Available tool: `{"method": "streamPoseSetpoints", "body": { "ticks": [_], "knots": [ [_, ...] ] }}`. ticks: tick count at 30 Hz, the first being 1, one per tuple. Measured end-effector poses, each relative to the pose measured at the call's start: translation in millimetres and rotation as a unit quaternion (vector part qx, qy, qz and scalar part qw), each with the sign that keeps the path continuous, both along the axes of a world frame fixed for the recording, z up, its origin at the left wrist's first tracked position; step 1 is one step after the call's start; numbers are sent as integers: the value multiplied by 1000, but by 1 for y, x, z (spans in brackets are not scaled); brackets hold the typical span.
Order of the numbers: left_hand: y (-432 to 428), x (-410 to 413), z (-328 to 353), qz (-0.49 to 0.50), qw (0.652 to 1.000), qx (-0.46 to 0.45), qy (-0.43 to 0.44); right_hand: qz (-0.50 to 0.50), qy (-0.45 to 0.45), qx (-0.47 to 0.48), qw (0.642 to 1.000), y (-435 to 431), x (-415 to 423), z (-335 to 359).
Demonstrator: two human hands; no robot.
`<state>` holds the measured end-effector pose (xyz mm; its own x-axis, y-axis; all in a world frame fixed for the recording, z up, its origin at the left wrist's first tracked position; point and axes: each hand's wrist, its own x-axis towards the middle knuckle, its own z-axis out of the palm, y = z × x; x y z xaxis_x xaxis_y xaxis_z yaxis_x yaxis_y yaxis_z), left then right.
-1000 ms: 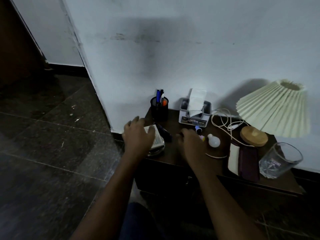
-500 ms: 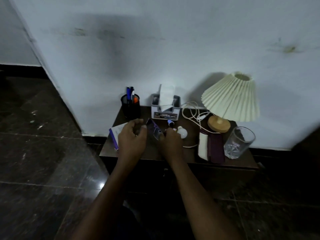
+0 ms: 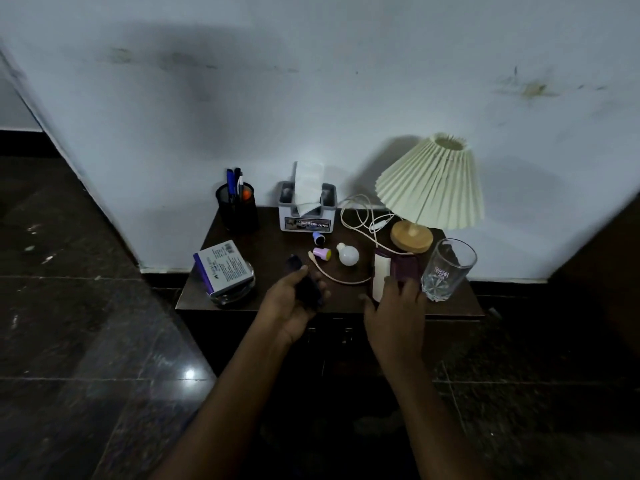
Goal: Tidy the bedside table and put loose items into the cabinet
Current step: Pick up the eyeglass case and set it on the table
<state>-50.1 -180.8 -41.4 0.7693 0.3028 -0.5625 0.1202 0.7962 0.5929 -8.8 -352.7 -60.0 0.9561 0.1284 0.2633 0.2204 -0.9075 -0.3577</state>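
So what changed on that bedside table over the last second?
The left hand left the white box on the left of the table and now holds the dark object alone, near the front edge. The right hand let go of it and moved right, its fingers reaching the white-and-purple wallet. The bulb, glass and lamp stayed put.

I see the left hand (image 3: 287, 308) gripping a dark item (image 3: 306, 288), too blurred to name, over the front edge of the bedside table (image 3: 273, 244). The right hand (image 3: 394, 308) rests its fingers on a maroon wallet (image 3: 407, 266) near the front right corner, just beside a glass tumbler (image 3: 448, 268). A white bulb (image 3: 348, 254) lies mid-table.
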Motion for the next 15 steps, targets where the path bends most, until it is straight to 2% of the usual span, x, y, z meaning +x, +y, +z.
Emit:
{"method": "streamPoseSetpoints", "body": {
  "ticks": [1,3,6,9,12,15],
  "knots": [
    [2,-5,1,-7,1000,2,-4,2,14,-60,998,0,1,-6],
    [5,-13,5,-14,1000,4,-10,27,11,-99,995,1,1,-16],
    [12,-25,9,-12,1000,1,-19,57,-36,10,998,1,-4,-29],
    [18,-37,11,0,999,-4,-32,63,-121,120,983,-3,-20,-38],
    [23,-48,10,-7,998,-12,-56,125,-177,182,959,-5,-35,-44],
    [24,-53,8,-31,994,-37,-98,199,-187,191,943,-3,-44,-45]
  ]
}}
